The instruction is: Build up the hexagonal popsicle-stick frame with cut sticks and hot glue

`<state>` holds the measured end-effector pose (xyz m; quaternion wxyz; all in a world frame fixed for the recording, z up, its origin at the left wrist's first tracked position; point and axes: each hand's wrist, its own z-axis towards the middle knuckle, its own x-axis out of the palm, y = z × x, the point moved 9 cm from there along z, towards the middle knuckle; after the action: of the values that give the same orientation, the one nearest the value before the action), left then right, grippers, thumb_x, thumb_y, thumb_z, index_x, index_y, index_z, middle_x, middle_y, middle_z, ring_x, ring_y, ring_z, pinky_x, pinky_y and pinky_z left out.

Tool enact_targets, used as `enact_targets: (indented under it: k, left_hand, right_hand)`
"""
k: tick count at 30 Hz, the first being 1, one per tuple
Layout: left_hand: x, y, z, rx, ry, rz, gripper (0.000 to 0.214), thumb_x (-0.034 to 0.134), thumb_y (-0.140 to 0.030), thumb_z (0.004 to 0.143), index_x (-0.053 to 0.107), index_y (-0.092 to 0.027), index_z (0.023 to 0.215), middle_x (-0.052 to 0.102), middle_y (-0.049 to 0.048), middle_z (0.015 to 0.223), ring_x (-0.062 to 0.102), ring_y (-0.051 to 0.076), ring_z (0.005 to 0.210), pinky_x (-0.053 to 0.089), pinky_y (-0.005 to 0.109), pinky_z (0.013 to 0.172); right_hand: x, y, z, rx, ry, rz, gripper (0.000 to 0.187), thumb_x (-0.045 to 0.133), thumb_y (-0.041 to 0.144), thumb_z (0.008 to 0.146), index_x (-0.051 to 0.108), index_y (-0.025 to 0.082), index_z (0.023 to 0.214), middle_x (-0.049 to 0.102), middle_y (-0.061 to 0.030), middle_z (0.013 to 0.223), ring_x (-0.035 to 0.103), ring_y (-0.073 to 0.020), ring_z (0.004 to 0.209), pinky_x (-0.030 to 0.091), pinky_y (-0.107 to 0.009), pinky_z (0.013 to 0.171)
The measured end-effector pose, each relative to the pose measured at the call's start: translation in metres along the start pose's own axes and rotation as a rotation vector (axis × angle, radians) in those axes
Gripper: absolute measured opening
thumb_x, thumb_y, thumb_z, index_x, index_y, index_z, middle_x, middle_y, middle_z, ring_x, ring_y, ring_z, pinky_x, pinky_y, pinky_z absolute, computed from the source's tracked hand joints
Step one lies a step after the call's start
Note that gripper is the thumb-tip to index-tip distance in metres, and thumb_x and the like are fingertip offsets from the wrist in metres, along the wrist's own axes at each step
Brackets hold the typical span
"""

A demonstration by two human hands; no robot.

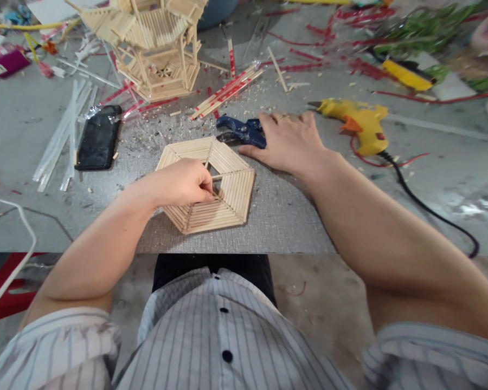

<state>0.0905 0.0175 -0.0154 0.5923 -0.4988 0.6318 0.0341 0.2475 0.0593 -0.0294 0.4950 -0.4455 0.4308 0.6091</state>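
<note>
A flat hexagonal panel of thin wooden sticks [231, 189] lies near the table's front edge, with a gap at its centre. Over its left half rests my left hand [187, 184], closed, its fingertips pinched at the rim of that gap. Whatever they pinch is hidden. To the panel's upper right, my right hand [290, 138] lies palm down around blue-handled cutting pliers [242, 131]. Its thumb and fingers are on either side of the handles, and the jaws point left.
A wooden stick pavilion model [158, 54] stands at the back. A black phone [98, 138] and clear glue sticks [65, 135] lie left. Sticks in red-marked wrap [228, 92] lie behind the pliers. A yellow glue gun [360, 122] sits right, its black cable [423, 200] trailing forward.
</note>
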Motion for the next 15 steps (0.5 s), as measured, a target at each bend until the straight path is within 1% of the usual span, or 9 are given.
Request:
enact_targets:
  k: [6, 12, 15]
  left_hand:
    - [0.0009, 0.0011, 0.0002, -0.013, 0.004, 0.023, 0.008, 0.066, -0.021, 0.065, 0.069, -0.021, 0.058, 0.065, -0.0038, 0.053, 0.052, 0.009, 0.046, 0.034, 0.023, 0.052]
    - [0.0039, 0.005, 0.0011, -0.019, 0.046, 0.014, 0.011, 0.067, -0.023, 0.067, 0.07, -0.021, 0.057, 0.061, -0.0042, 0.047, 0.049, 0.008, 0.044, 0.032, 0.023, 0.051]
    - [0.0052, 0.0067, 0.0015, -0.034, 0.06, 0.01, 0.011, 0.067, -0.023, 0.069, 0.07, -0.021, 0.058, 0.059, -0.0036, 0.045, 0.048, 0.009, 0.045, 0.033, 0.024, 0.054]
  right_hand:
    - [-0.0024, -0.0005, -0.0008, 0.027, -0.012, 0.017, 0.064, 0.054, 0.065, 0.081, 0.052, 0.012, 0.118, 0.06, -0.0235, 0.111, 0.051, -0.0377, 0.104, 0.03, -0.05, 0.086]
    - [-0.0044, -0.005, -0.0009, 0.084, -0.02, 0.015, 0.065, 0.055, 0.06, 0.082, 0.049, 0.01, 0.122, 0.06, -0.0254, 0.11, 0.052, -0.0386, 0.103, 0.03, -0.049, 0.085]
    - [-0.0035, -0.0055, -0.0005, 0.08, -0.001, 0.039, 0.064, 0.054, 0.06, 0.083, 0.049, 0.011, 0.123, 0.059, -0.0254, 0.11, 0.052, -0.0388, 0.104, 0.03, -0.049, 0.085]
